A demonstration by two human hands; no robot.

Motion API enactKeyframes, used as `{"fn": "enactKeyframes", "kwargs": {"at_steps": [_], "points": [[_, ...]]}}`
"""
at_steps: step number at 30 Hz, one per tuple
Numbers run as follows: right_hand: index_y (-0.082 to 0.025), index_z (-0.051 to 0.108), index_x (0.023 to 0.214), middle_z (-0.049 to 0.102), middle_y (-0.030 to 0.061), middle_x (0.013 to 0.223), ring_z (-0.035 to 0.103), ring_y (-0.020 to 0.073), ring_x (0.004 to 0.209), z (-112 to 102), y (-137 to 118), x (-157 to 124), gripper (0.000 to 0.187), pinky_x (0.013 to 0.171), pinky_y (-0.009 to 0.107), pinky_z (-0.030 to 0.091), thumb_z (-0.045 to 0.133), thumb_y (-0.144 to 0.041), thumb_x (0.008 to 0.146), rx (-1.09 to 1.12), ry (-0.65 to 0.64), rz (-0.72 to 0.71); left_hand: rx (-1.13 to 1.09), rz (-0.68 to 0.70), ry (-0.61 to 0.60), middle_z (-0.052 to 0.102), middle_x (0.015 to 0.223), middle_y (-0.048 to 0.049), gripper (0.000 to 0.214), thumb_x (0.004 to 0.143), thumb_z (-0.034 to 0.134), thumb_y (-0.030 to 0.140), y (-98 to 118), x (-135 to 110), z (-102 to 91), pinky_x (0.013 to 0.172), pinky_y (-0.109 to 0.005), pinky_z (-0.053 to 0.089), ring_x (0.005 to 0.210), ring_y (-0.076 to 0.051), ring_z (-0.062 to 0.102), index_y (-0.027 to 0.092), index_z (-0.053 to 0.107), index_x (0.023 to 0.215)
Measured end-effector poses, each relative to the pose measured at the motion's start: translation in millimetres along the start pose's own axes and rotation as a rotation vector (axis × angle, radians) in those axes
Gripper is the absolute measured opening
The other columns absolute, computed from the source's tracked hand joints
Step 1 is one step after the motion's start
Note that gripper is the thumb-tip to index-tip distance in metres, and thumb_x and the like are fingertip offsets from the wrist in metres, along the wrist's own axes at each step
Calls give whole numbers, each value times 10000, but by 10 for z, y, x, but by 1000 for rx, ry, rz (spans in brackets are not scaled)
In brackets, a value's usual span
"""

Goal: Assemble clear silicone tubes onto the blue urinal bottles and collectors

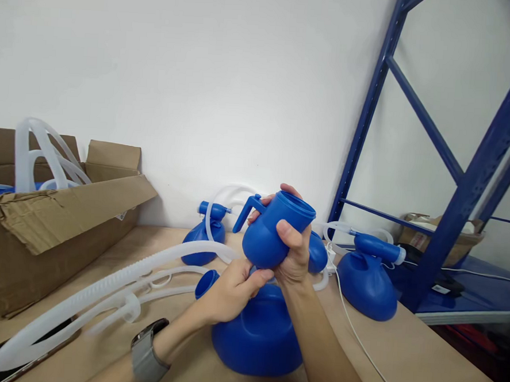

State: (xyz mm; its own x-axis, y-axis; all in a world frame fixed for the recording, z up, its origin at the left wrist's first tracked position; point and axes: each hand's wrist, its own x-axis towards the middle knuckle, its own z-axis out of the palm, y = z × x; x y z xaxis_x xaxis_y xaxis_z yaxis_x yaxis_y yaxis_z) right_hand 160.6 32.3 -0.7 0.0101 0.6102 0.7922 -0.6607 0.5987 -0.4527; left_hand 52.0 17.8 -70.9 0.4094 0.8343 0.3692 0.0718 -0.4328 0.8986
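Observation:
My right hand [296, 254] is wrapped round a blue plastic urinal cup [267, 241], its open mouth tilted up to the right and its small handle pointing left. Below the cup's rounded base, my left hand [234, 293] is closed in a pinch on the end of a translucent hose [115, 280]. The exact joint between hose and cup is hidden by my fingers. The hose loops out over the table to the left. Directly beneath my hands stands a large blue urinal bottle [258, 341], with its blue open neck [207, 283] showing beside my left wrist.
A cardboard box [62, 242] at left holds hoses and blue parts. More blue bottles [204, 237] [365, 284] stand behind and to the right. A white cable [358, 341] crosses the table [425, 368]. A blue metal rack [438, 225] rises at right; a dark flat device [25, 344] lies front left.

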Motion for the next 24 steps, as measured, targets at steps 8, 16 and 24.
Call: {"fn": "enactKeyframes", "kwargs": {"at_steps": [8, 16, 24], "points": [[-333, 613, 1259, 651, -14, 895, 642, 159, 585, -107, 9, 32, 579, 591, 386, 578, 752, -473, 715, 197, -434, -76, -387, -159, -299, 382, 428, 113, 591, 626, 841, 652, 9, 91, 28, 472, -235, 254, 417, -44, 329, 206, 452, 614], [-432, 590, 1320, 477, -101, 618, 475, 131, 424, -271, 231, 263, 832, 699, 465, 570, 690, -799, 579, 223, -444, -414, -547, -420, -882, 251, 337, 100, 738, 614, 849, 654, 52, 216, -79, 412, -258, 166, 323, -21, 206, 203, 299, 417], [-314, 647, 1164, 645, -4, 976, 657, 181, 714, 43, -328, 146, 525, 705, 401, 594, 778, -499, 691, -38, 235, -73, -386, -187, -606, 332, 412, 100, 590, 797, 714, 634, 380, 329, -159, 419, -231, 222, 374, -46, 272, 215, 382, 547]]}}
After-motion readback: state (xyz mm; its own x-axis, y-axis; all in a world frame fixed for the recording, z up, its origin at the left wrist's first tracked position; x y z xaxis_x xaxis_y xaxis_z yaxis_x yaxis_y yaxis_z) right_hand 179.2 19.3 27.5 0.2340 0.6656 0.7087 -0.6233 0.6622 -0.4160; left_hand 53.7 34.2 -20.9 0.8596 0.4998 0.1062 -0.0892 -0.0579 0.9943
